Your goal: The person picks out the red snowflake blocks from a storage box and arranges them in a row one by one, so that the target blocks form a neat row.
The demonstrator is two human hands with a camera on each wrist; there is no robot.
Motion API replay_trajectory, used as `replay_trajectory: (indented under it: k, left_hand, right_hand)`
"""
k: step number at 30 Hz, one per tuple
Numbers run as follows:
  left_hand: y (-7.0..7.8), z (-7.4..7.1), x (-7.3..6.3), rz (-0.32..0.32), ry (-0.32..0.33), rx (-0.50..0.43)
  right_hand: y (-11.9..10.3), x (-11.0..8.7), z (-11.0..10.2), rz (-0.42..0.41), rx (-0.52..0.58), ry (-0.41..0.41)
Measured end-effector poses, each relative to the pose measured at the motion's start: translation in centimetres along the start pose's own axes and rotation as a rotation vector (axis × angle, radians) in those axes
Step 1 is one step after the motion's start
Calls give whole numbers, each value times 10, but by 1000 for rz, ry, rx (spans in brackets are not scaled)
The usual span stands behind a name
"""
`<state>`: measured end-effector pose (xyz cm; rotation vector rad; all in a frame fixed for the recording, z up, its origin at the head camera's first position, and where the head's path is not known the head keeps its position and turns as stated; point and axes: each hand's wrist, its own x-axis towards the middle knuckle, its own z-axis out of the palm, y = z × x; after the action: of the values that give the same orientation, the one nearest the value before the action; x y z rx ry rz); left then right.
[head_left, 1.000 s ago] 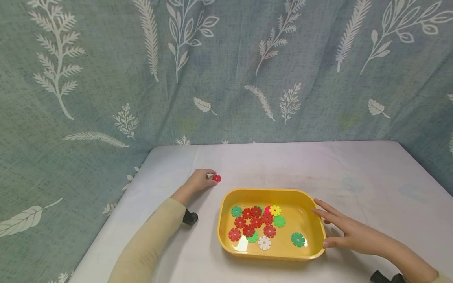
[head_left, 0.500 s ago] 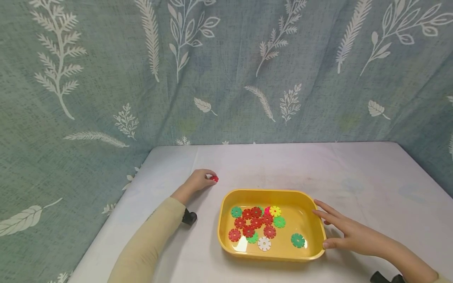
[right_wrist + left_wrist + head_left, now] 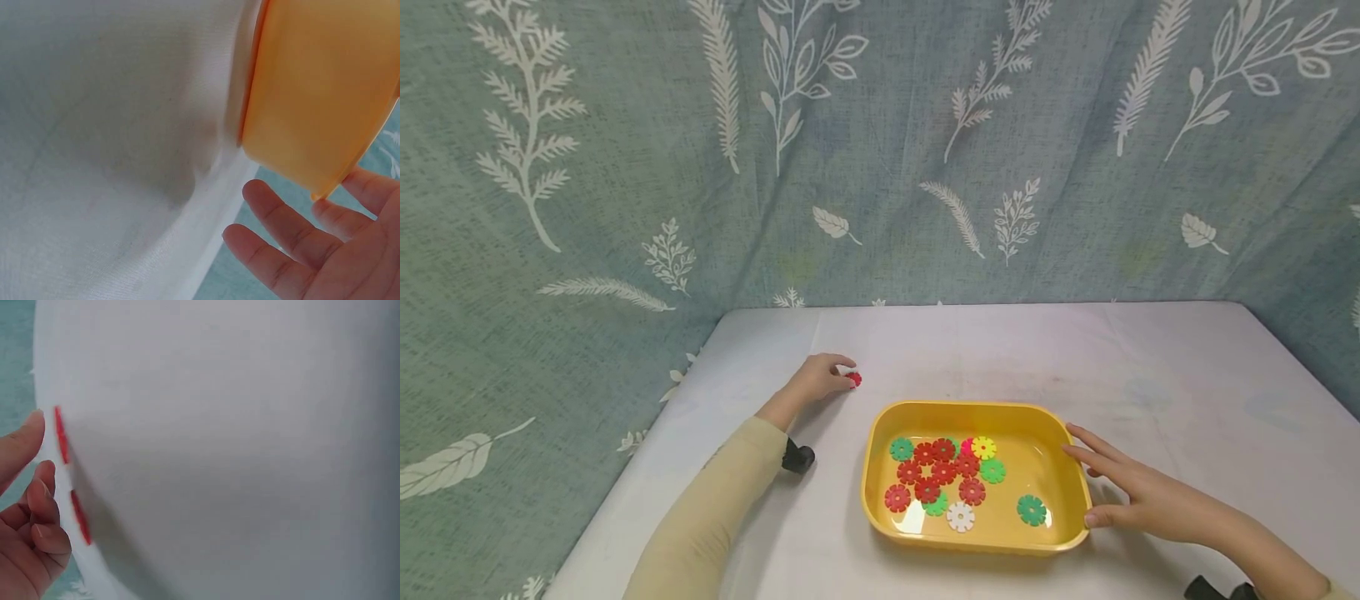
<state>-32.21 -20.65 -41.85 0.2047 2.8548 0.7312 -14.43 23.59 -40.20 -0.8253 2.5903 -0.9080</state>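
My left hand is at the table's left side, its thumb and index finger spread around a small red notched plastic disc. In the left wrist view the red disc appears edge-on, as a thin red line with a pale break in the middle, and the fingertips stand a little apart from it. My right hand rests its extended fingers and thumb against the right end of a yellow tray. The right wrist view shows the tray's outer wall beside loosely spread fingers.
Inside the tray lie several notched discs: red ones, green ones, a yellow one, a white one and a partly covered pink one. A white cloth covers the table. A leaf-patterned curtain stands behind.
The red disc has shifted slightly left and turned. My left hand has drawn back a little to the left, with its fingers loosened from the disc. The right hand and tray stay put.
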Motion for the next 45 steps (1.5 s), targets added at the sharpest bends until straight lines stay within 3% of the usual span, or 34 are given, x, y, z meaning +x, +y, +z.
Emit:
replay_trajectory:
  k: [4,8,14,18,23,28,34,40,45]
  left_hand:
    - [10,-19,-4,12,23,-61]
    - [26,-36,-9,66,63,-91]
    - [44,-45,-19,134,72,-64]
    - [40,-39,-18,142,29,12]
    - [14,-19,-8,65,-25,15]
    - [-4,-1,0,22,-25,19]
    - [0,11,2,-15,0,45]
    - [2,12,5,-43,6,34]
    - [1,13,8,-53,6,36]
  right_hand:
    - [1,0,0,-1,-5,1]
    - [1,-1,0,6,15,-8]
    - [1,-1,0,-4,2,-2]
    - [1,-1,0,-6,-24,8]
    - [0,0,-1,1,33,-13]
    - [-1,0,-2,0,54,-29]
    - [2,-1,-1,-13,17,-17]
    - [2,-2,-1,-14,-27,-2]
    - [2,-1,-1,-9,9,-5]
